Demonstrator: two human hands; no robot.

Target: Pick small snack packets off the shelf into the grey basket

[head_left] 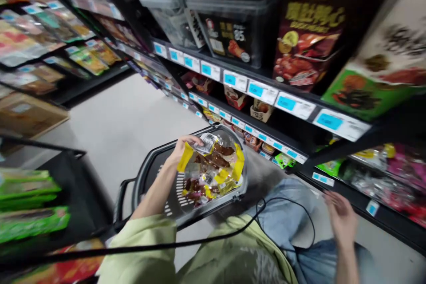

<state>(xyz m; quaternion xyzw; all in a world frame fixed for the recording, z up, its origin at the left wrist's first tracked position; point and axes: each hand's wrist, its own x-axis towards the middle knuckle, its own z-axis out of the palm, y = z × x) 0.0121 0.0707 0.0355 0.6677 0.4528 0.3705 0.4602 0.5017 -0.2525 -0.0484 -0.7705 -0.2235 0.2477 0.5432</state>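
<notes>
At the left edge of the frame, a cardboard box [26, 115] sits below shelves of bagged goods, with green packs [29, 202] in the lower left. Pale floor [109, 115] shows to the right of the box. A black cable [199, 242] runs from the lower left, across the person, and loops at lower centre right.

The left hand [186, 145], below a pale green sleeve [143, 235], is just left of centre, clamped on the upper left edge of a packet [218, 159]. The packet, clear with yellow ends and brown pieces inside, is at the centre, over a dark basket [149, 159]; more packets [196, 191] lie in the basket beneath it.

Above, a clear tub [229, 29] stands on a shelf at upper centre, with price tags [234, 80] along the shelf's edge and cups [261, 111] below. A dark red bag [308, 44] and a white-and-green bag [382, 71] stand at upper right.

The right hand [342, 217], at lower right, is well apart from the left, beside the low shelf, its fingers bent; blur hides whether they hold anything.
</notes>
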